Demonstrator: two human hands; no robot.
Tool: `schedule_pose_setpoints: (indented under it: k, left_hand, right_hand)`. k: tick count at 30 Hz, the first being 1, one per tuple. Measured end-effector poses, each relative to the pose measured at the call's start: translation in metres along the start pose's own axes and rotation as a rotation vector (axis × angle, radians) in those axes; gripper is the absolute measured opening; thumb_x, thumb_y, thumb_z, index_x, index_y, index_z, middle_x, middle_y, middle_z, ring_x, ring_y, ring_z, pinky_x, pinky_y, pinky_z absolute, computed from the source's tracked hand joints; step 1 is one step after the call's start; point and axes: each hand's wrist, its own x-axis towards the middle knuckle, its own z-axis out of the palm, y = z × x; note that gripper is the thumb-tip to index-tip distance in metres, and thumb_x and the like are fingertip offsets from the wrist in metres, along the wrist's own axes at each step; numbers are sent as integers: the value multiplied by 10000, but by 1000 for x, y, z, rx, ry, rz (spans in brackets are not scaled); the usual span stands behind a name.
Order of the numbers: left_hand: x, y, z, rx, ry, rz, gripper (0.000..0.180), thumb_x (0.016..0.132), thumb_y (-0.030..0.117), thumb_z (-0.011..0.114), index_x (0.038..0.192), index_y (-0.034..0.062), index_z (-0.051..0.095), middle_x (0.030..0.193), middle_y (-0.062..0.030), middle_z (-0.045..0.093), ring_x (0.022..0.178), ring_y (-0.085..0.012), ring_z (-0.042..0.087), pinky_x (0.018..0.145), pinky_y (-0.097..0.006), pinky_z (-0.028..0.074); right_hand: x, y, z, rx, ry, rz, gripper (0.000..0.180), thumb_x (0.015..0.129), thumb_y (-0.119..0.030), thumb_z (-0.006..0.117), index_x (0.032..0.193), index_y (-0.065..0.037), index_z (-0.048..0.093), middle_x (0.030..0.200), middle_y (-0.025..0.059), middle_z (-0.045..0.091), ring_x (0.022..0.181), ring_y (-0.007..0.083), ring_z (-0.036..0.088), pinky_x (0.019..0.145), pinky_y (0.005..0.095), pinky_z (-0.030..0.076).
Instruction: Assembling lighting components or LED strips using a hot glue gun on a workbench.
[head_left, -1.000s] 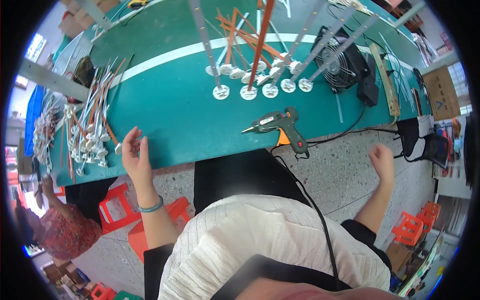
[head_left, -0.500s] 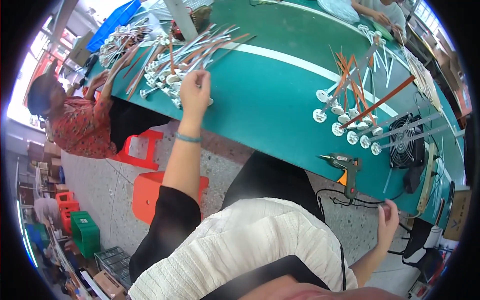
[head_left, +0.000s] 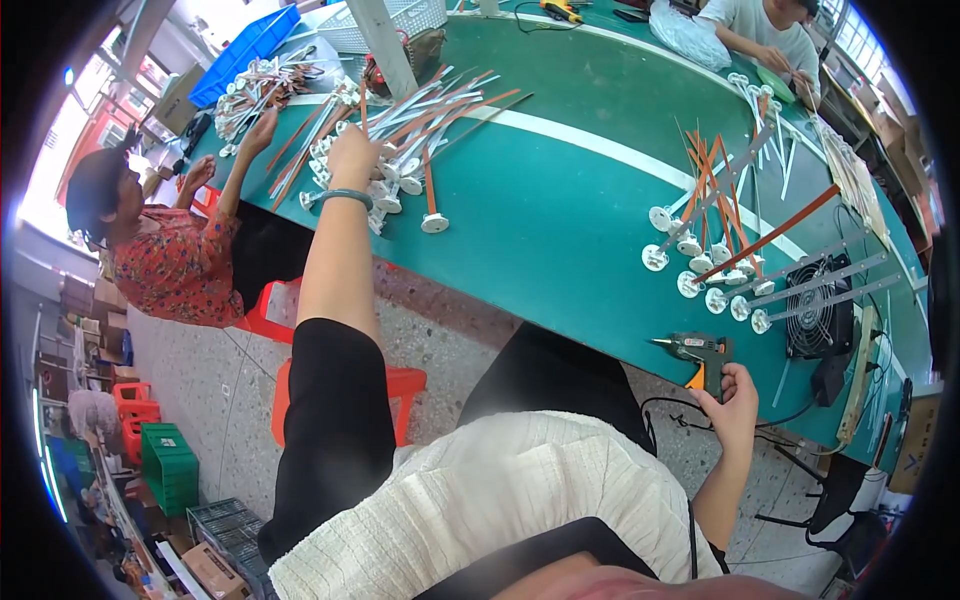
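At green table edge | right hand (head_left: 737, 403) gripping glue gun (head_left: 698, 352) | left hand (head_left: 352, 152) outstretched, closed on rod pile (head_left: 410, 130)

Your long table (head_left: 560, 190) is teal green with one white stripe; the slim rods (head_left: 440, 105) on white round bases are orange and grey; your pistol-shaped glue gun (head_left: 700, 352) is dark green with an orange trigger.
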Motion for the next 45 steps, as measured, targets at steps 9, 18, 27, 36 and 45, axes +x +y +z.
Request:
schedule_pose_setpoints:
  k: [9, 18, 27, 36, 45]
  left_hand:
    - [51, -34, 8, -1085, -276, -50, 371, 844, 176, 692, 1199, 70, 718, 933, -144, 734, 771, -242, 708, 762, -373, 556]
    - [34, -22, 10, 2, -111, 15, 341, 772, 340, 782, 897, 22, 786, 921, -188, 754, 875, -316, 737, 814, -409, 570]
    - [-56, -46, -40, -1224, 22, 183, 223, 973, 175, 692, 1070, -26, 703, 817, 21, 639, 722, -44, 545, 654, -192, 403]
    - [-281, 185, -24, -1093, -296, 840, 118, 855, 25, 755, 972, 13, 748, 863, -79, 707, 763, -167, 677, 705, -272, 533]
    - [-285, 216, -5, -997, -296, 984, 86, 810, 33, 778, 870, 7, 721, 823, -117, 682, 701, -258, 665, 621, -337, 524]
  right_hand:
    - [6, 21, 0, 469, -79, 123, 442, 749, -60, 835, 1122, 14, 610, 910, -22, 625, 746, 47, 539, 651, 203, 419]
    - [1, 22, -15, 547, -123, 151, 465, 784, -121, 792, 1191, 6, 606, 1011, 15, 642, 887, 76, 588, 755, 231, 457]
    - [-21, 20, 18, 1268, -179, 38, 649, 826, -349, 789, 1273, 24, 503, 984, 143, 624, 723, 171, 596, 604, 286, 457]
    - [-1, -30, 35, 1089, -341, 54, 497, 955, -127, 602, 1401, 44, 468, 1153, 199, 672, 806, 161, 626, 701, 267, 506]
    - [5, -51, 60, 642, -141, -190, 288, 978, -68, 604, 1253, -5, 547, 1087, 89, 714, 796, 82, 589, 663, 235, 485]
